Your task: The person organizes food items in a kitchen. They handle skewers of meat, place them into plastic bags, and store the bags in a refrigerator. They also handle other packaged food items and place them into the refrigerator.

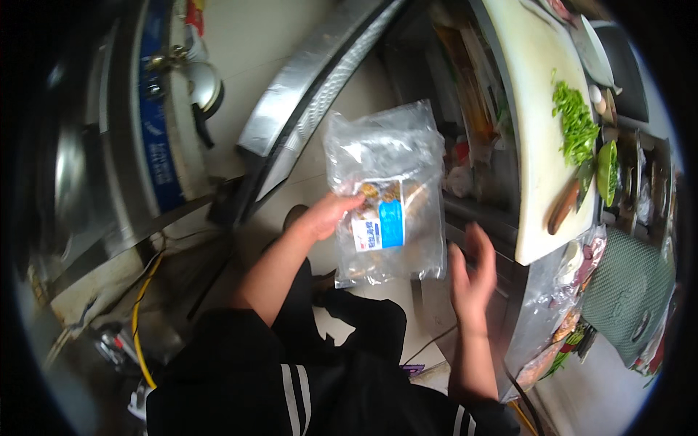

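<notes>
A clear plastic bag (422,234) with a blue-and-white printed label hangs upright before me, and some brownish pieces show through it. My left hand (327,215) grips its left edge, the thumb lying on the front. Just off the bag's lower right side, my right hand (474,267) is raised with thumb and fingers apart, holding nothing. To the right of that hand lies a white cutting board (529,163), bearing chopped green vegetable (575,122) and a knife with a wooden handle (564,207).
An open stainless steel door or drawer front (294,92) slants across the upper middle, beside an open compartment. Right of the board are a green bowl (605,171) and a green textured plastic basket (627,294). A yellow cable (139,332) runs down at left.
</notes>
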Action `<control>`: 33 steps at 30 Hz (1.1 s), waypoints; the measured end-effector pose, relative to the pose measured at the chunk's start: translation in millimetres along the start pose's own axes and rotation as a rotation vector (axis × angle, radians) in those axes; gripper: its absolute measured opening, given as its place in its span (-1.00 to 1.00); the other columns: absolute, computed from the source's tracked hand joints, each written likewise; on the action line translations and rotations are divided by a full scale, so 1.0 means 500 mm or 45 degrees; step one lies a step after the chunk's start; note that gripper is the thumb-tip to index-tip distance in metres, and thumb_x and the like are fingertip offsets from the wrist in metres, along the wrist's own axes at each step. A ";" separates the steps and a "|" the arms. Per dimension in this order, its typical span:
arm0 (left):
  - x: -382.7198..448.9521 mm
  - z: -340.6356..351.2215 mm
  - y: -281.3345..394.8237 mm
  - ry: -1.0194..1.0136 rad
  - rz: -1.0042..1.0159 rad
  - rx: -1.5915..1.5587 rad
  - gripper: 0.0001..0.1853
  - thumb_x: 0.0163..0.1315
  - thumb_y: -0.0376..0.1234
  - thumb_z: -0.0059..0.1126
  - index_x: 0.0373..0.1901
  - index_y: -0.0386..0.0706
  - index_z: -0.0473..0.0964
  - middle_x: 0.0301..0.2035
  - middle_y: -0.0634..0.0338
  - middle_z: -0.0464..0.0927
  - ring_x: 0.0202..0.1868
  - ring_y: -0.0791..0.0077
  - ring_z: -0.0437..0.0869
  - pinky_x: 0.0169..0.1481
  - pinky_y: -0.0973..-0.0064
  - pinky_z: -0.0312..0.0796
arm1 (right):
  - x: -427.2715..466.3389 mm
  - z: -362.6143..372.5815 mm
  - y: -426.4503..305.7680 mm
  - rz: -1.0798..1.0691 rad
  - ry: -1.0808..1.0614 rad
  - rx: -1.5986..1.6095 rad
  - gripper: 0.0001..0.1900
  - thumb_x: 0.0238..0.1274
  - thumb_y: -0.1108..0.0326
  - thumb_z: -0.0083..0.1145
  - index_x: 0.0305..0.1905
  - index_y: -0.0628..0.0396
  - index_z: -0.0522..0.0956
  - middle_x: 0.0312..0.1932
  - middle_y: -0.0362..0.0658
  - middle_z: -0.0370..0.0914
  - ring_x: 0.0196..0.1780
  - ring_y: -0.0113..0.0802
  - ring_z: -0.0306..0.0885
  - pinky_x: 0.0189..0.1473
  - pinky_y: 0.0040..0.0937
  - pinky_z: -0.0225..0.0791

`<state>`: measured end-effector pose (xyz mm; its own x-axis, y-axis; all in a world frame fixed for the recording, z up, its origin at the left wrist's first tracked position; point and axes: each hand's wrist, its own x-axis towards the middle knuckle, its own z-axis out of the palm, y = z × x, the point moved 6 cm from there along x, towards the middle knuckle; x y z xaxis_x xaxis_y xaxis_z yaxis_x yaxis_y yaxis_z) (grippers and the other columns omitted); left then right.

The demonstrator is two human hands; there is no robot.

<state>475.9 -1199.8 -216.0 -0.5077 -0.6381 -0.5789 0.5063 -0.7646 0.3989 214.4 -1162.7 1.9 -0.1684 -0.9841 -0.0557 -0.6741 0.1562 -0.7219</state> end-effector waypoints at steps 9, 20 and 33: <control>0.339 -0.172 -0.002 0.013 0.232 0.081 -0.52 0.55 -0.26 0.18 0.41 -0.23 0.43 0.18 0.07 0.65 0.15 0.28 0.74 0.14 0.21 0.66 | -0.258 -0.366 0.127 -0.208 0.640 -1.145 -0.58 0.52 0.33 0.22 0.34 0.23 0.47 0.25 -0.01 0.47 0.23 -0.17 0.41 0.28 -0.22 0.27; 0.652 -0.119 0.066 -0.202 0.535 -0.077 -0.56 0.59 -0.24 0.09 0.37 -0.28 0.45 0.21 0.03 0.63 0.19 0.23 0.71 0.30 0.19 0.60 | -0.334 -0.387 0.176 -0.254 0.772 -1.114 -0.44 0.49 -0.06 0.33 0.17 0.29 0.58 -0.10 0.02 0.59 -0.08 -0.16 0.56 -0.04 -0.15 0.49; 0.880 0.060 0.096 -0.309 0.545 -0.330 -0.48 0.60 -0.20 0.10 0.42 -0.34 0.35 0.30 -0.07 0.53 0.32 0.02 0.58 0.44 0.03 0.43 | -0.340 -0.392 0.186 -0.142 0.910 -1.231 -0.32 0.44 -0.22 0.30 0.19 0.29 0.54 0.00 0.01 0.53 -0.07 -0.18 0.46 -0.04 -0.20 0.37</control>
<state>256.0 -1520.0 -430.0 -0.3495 -0.9129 -0.2110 0.8421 -0.4048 0.3564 39.3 -964.2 79.4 -0.2290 -0.7752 0.5888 -0.9185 0.3724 0.1331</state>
